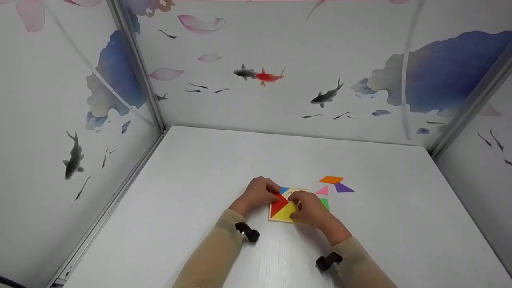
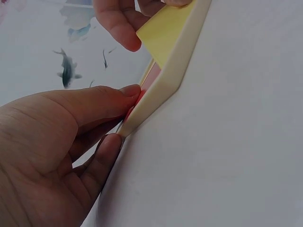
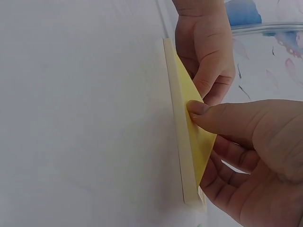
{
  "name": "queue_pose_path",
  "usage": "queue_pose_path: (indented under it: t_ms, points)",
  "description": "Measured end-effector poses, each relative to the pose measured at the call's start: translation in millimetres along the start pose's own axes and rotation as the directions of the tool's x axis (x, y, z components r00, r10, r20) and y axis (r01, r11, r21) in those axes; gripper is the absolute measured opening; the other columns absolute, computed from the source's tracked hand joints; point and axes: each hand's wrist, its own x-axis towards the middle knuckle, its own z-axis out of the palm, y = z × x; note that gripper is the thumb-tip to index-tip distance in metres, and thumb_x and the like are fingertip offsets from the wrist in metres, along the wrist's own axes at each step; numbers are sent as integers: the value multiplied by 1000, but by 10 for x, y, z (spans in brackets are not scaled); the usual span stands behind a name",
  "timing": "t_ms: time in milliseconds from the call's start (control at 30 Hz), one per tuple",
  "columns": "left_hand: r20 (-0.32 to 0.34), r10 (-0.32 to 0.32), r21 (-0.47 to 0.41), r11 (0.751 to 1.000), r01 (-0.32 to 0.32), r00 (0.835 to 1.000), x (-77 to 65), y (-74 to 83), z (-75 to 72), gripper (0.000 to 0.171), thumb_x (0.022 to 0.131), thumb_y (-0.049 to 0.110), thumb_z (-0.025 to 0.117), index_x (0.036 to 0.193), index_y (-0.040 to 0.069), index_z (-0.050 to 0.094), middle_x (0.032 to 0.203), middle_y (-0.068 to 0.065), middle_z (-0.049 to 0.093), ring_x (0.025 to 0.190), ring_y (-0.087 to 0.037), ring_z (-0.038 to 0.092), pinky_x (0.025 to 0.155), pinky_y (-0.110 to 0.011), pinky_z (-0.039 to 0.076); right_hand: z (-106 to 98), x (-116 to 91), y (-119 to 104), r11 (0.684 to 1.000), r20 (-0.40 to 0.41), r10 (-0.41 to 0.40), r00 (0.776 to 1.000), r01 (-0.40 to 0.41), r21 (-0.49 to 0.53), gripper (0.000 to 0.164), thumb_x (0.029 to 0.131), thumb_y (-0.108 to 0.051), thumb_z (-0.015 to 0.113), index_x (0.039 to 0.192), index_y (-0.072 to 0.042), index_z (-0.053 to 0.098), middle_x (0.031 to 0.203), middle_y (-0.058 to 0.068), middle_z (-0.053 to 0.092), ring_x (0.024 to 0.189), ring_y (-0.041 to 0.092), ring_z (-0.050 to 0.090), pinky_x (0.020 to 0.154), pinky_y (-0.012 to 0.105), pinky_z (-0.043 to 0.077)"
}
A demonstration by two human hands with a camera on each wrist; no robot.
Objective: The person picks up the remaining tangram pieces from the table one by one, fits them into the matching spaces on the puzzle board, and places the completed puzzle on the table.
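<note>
A shallow wooden tangram tray lies on the table with colored pieces in it. My left hand holds the tray's left side, its thumb over the red triangle. On the opposite side, my right hand pinches the yellow triangle. The left wrist view shows that yellow triangle standing tilted against the tray wall. Seen from the right wrist, the thumb presses its face while the other fingers are behind it. A blue piece sits at the tray's top left.
Right of the tray lie loose pieces: an orange parallelogram, a purple triangle, a pink triangle and a green piece, partly hidden by the right hand. Printed panels wall the white table at the back and sides.
</note>
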Motion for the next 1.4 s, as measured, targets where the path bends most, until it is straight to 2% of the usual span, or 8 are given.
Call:
queue_pose_path:
  t_ms: [500, 867, 1100, 1400]
  points:
    - [-2, -3, 13, 1000, 3, 1000, -7, 21, -2, 22, 85, 18, 89, 107, 18, 86, 105, 7, 76, 97, -12, 62, 93, -32, 54, 12, 27, 9, 999, 18, 43, 999, -43, -10, 46, 85, -10, 89, 127, -11, 72, 110, 2, 72, 99, 19, 63, 98, 41, 60]
    - [2, 7, -11, 1000, -7, 1000, -6, 4, 2, 23, 84, 16, 89, 107, 16, 85, 104, 7, 78, 94, -11, 63, 90, -30, 55, -2, -1, 17, 1000, 4, -2, 1000, 2, -17, 50, 83, -10, 91, 128, -4, 71, 106, 3, 69, 95, 19, 60, 94, 42, 58]
    - [4, -6, -6, 1000, 6, 1000, 13, -4, 9, 21, 85, 18, 89, 106, 19, 85, 103, 8, 75, 96, -12, 63, 91, -30, 54, -9, 4, 2, 999, 18, 26, 1000, -25, -23, 48, 84, -12, 90, 128, -6, 72, 106, 2, 69, 96, 19, 60, 96, 41, 59]
    - [12, 21, 34, 999, -21, 1000, -31, 46, -18, 27, 82, 25, 92, 108, 17, 85, 106, 7, 76, 94, -12, 61, 88, -30, 52, 11, 21, 26, 999, 18, 30, 999, -29, -39, 43, 84, -15, 91, 122, -8, 75, 103, 1, 68, 95, 20, 60, 94, 39, 59]
